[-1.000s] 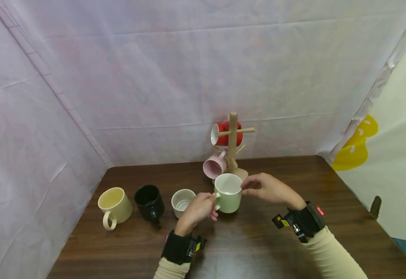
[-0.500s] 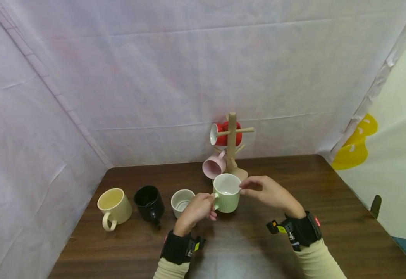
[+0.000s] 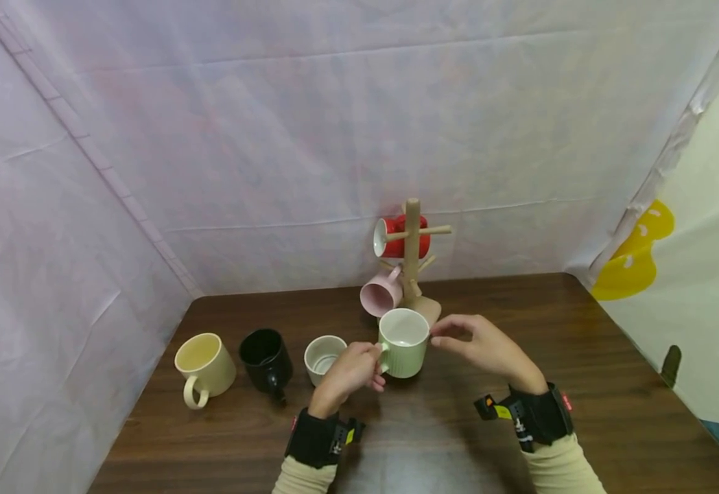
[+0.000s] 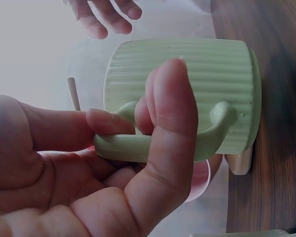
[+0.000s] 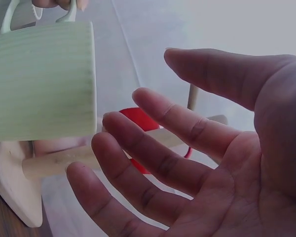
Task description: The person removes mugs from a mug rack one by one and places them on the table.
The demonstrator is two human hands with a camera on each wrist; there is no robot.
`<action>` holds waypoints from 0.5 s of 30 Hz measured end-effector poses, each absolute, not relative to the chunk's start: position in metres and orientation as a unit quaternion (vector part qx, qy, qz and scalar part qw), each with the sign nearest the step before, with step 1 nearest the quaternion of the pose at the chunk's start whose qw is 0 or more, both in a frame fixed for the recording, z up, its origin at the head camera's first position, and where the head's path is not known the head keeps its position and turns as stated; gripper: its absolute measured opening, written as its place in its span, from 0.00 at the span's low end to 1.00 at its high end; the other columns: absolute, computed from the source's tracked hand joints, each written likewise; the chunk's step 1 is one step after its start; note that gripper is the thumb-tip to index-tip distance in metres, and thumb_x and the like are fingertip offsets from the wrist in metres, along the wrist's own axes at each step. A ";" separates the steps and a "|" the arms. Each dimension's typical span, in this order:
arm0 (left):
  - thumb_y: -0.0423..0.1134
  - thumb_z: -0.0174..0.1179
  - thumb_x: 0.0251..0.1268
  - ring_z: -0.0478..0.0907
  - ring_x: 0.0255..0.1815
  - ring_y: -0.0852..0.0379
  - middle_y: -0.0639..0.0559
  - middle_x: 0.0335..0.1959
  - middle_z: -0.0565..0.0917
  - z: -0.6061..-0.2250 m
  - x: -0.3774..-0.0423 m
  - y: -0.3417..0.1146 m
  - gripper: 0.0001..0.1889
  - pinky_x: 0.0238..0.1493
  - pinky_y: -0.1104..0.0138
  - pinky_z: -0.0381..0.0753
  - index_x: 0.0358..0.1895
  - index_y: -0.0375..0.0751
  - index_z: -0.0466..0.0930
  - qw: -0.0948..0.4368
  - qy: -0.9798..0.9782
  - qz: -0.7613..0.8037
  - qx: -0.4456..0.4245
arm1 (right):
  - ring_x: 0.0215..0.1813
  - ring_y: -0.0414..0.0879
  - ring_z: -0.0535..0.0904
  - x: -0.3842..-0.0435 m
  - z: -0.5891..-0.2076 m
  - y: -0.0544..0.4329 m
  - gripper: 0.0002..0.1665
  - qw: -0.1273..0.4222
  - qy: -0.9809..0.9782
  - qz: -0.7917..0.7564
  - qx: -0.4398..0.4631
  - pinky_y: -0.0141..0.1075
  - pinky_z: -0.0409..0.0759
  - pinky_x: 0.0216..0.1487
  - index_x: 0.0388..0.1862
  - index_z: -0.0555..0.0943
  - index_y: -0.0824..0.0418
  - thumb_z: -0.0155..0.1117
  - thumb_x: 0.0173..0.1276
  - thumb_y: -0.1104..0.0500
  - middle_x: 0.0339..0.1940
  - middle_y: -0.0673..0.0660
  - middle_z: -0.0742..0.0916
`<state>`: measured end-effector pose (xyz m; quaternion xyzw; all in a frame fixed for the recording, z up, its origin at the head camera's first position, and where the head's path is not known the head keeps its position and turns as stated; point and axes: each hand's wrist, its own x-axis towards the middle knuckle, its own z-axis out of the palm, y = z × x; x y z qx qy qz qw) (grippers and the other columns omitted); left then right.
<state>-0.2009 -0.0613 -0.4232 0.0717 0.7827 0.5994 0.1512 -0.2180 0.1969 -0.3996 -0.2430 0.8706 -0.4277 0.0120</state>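
A pale green ribbed mug (image 3: 404,353) with a white inside is upright in front of the wooden mug tree (image 3: 412,261). My left hand (image 3: 352,370) grips its handle; in the left wrist view the fingers (image 4: 173,108) curl through the handle (image 4: 123,148) and the thumb presses on it. My right hand (image 3: 486,348) is at the mug's right side, fingertips close to the rim. In the right wrist view its fingers (image 5: 153,158) are spread and loosely bent, with nothing between them and the thumb.
A red mug (image 3: 396,237) and a pink mug (image 3: 381,293) hang on the mug tree. To the left stand a small white cup (image 3: 319,357), a black mug (image 3: 264,360) and a yellow mug (image 3: 211,367) on the dark wooden table (image 3: 224,446). White cloth walls (image 3: 304,137) surround it.
The right hand has drawn slightly back from the green mug's rim, its wrist turning a little. The left hand and the mug stay almost where they were.
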 end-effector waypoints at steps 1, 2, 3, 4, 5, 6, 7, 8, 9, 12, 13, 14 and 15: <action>0.39 0.42 0.79 0.82 0.25 0.48 0.48 0.22 0.74 -0.423 -0.201 -0.061 0.19 0.32 0.54 0.86 0.33 0.27 0.74 0.151 0.783 0.599 0.071 | 0.50 0.43 0.82 -0.218 -0.400 0.198 0.14 0.012 0.870 -0.429 -0.242 0.39 0.80 0.51 0.49 0.85 0.57 0.67 0.69 0.51 0.44 0.49 0.88; 0.40 0.42 0.80 0.82 0.26 0.47 0.48 0.22 0.74 -0.424 -0.200 -0.062 0.19 0.32 0.54 0.86 0.33 0.27 0.74 0.150 0.784 0.598 0.071 | 0.49 0.43 0.82 -0.218 -0.400 0.198 0.14 0.012 0.871 -0.429 -0.241 0.39 0.80 0.51 0.48 0.85 0.56 0.67 0.69 0.50 0.44 0.49 0.88; 0.40 0.42 0.80 0.82 0.26 0.47 0.48 0.22 0.74 -0.425 -0.201 -0.062 0.20 0.32 0.54 0.86 0.33 0.28 0.74 0.149 0.786 0.596 0.071 | 0.50 0.44 0.82 -0.217 -0.400 0.199 0.14 0.013 0.871 -0.430 -0.238 0.39 0.80 0.51 0.48 0.85 0.56 0.67 0.69 0.50 0.44 0.49 0.88; 0.40 0.42 0.80 0.82 0.26 0.47 0.48 0.23 0.74 -0.425 -0.201 -0.062 0.20 0.32 0.54 0.86 0.32 0.29 0.74 0.149 0.787 0.595 0.071 | 0.50 0.45 0.82 -0.217 -0.400 0.199 0.13 0.015 0.872 -0.428 -0.237 0.39 0.80 0.51 0.48 0.85 0.55 0.66 0.70 0.50 0.44 0.49 0.88; 0.40 0.42 0.80 0.82 0.26 0.47 0.48 0.23 0.74 -0.426 -0.201 -0.062 0.20 0.32 0.54 0.86 0.32 0.30 0.74 0.150 0.787 0.594 0.070 | 0.51 0.45 0.82 -0.217 -0.399 0.200 0.13 0.018 0.873 -0.428 -0.234 0.40 0.80 0.51 0.48 0.85 0.54 0.66 0.70 0.49 0.44 0.48 0.88; 0.40 0.41 0.80 0.82 0.26 0.47 0.47 0.23 0.74 -0.427 -0.201 -0.063 0.20 0.32 0.54 0.86 0.32 0.30 0.74 0.150 0.788 0.594 0.070 | 0.52 0.46 0.81 -0.216 -0.399 0.200 0.13 0.021 0.874 -0.426 -0.231 0.41 0.79 0.51 0.48 0.85 0.52 0.66 0.70 0.49 0.44 0.48 0.88; 0.40 0.41 0.80 0.82 0.26 0.47 0.47 0.23 0.74 -0.426 -0.201 -0.063 0.20 0.32 0.54 0.86 0.31 0.30 0.74 0.152 0.788 0.593 0.068 | 0.53 0.47 0.81 -0.216 -0.398 0.201 0.12 0.023 0.876 -0.425 -0.226 0.42 0.79 0.52 0.47 0.85 0.51 0.65 0.70 0.48 0.45 0.47 0.88; 0.40 0.41 0.80 0.82 0.26 0.47 0.46 0.23 0.75 -0.426 -0.202 -0.063 0.20 0.33 0.54 0.86 0.31 0.30 0.74 0.153 0.787 0.594 0.067 | 0.54 0.47 0.81 -0.216 -0.398 0.201 0.12 0.025 0.878 -0.423 -0.223 0.43 0.79 0.52 0.47 0.85 0.50 0.65 0.70 0.48 0.45 0.47 0.88; 0.40 0.42 0.80 0.82 0.26 0.47 0.46 0.23 0.75 -0.426 -0.202 -0.063 0.20 0.33 0.53 0.86 0.32 0.29 0.74 0.154 0.787 0.594 0.067 | 0.55 0.48 0.80 -0.216 -0.398 0.201 0.12 0.027 0.879 -0.423 -0.220 0.44 0.78 0.52 0.47 0.84 0.49 0.65 0.70 0.47 0.46 0.47 0.87; 0.39 0.42 0.79 0.82 0.25 0.49 0.45 0.22 0.75 -0.424 -0.203 -0.062 0.20 0.34 0.53 0.86 0.32 0.26 0.74 0.157 0.786 0.594 0.066 | 0.56 0.48 0.79 -0.217 -0.397 0.202 0.12 0.030 0.880 -0.423 -0.214 0.46 0.78 0.53 0.47 0.84 0.47 0.65 0.70 0.46 0.46 0.45 0.87; 0.39 0.42 0.79 0.81 0.25 0.49 0.45 0.22 0.75 -0.424 -0.204 -0.062 0.20 0.35 0.52 0.86 0.33 0.25 0.74 0.160 0.787 0.593 0.065 | 0.56 0.48 0.80 -0.218 -0.398 0.202 0.12 0.031 0.880 -0.424 -0.213 0.46 0.78 0.53 0.47 0.84 0.47 0.65 0.70 0.46 0.46 0.45 0.87; 0.38 0.42 0.79 0.81 0.24 0.50 0.45 0.22 0.75 -0.424 -0.204 -0.062 0.20 0.35 0.52 0.86 0.33 0.24 0.74 0.161 0.788 0.591 0.065 | 0.56 0.48 0.80 -0.218 -0.398 0.203 0.12 0.032 0.879 -0.425 -0.213 0.45 0.78 0.53 0.47 0.84 0.47 0.65 0.70 0.46 0.45 0.45 0.87; 0.38 0.42 0.79 0.81 0.24 0.50 0.45 0.22 0.75 -0.424 -0.204 -0.062 0.20 0.35 0.52 0.86 0.33 0.23 0.74 0.161 0.788 0.590 0.066 | 0.55 0.47 0.80 -0.218 -0.399 0.203 0.12 0.032 0.879 -0.425 -0.213 0.44 0.78 0.52 0.47 0.84 0.47 0.65 0.70 0.46 0.45 0.45 0.87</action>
